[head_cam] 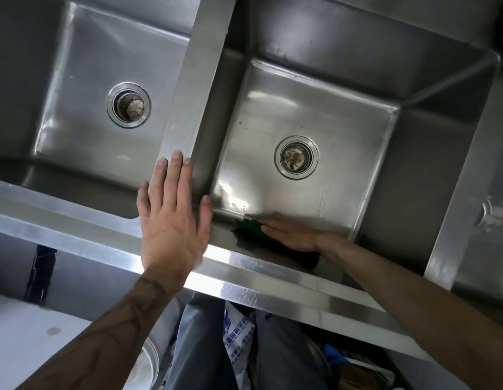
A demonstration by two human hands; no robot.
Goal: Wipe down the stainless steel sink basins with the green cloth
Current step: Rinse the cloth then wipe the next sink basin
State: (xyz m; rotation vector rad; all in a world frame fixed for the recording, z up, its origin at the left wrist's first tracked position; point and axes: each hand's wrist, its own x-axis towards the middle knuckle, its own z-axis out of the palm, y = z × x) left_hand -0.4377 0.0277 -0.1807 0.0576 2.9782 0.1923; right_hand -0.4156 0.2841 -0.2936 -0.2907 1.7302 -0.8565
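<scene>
Two stainless steel basins lie side by side: the left basin (84, 80) and the right basin (323, 108), each with a round drain. My left hand (171, 220) rests flat, fingers spread, on the steel divider (194, 88) where it meets the front rim. My right hand (292, 235) reaches down inside the right basin and presses the green cloth (250, 228) flat against the near wall at the bottom left corner. Only a small dark green part of the cloth shows beyond my fingers.
The right basin's drain (296, 157) is stained; the left drain (129, 105) holds a perforated strainer. The front rim (272, 280) runs across below my hands. Under it are my legs, a printed bag (239, 342) and a white surface (33, 333) at lower left.
</scene>
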